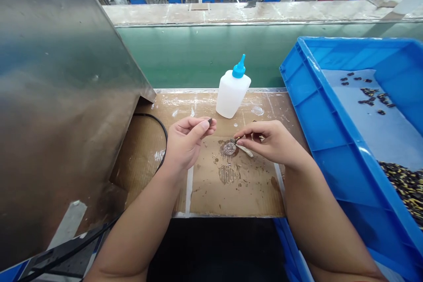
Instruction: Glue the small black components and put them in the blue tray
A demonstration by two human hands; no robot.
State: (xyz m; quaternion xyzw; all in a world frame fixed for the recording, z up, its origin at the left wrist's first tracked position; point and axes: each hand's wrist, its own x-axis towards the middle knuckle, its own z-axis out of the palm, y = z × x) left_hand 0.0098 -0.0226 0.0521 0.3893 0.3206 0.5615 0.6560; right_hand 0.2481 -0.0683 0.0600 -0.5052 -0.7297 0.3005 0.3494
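Note:
My left hand (189, 141) is raised over the cardboard-covered bench (211, 198), its thumb and fingers pinched on a small dark piece (210, 121). To the right, my right hand (264, 141) pinches another small dark piece (237, 140) just beside a clear, wet-looking round blob (229, 149) on the cardboard. A pale, thin strip (245, 150) lies under the fingers of my right hand. Behind both hands stands a white squeeze bottle (232, 94) with a blue nozzle cap.
A blue crate (333, 141) on the right holds many small black-and-yellow pieces (405, 189) and a white sheet (380, 119). A metal housing (66, 97) fills the left, with a black cable (161, 125) beside it. People sit beyond the green belt (198, 57).

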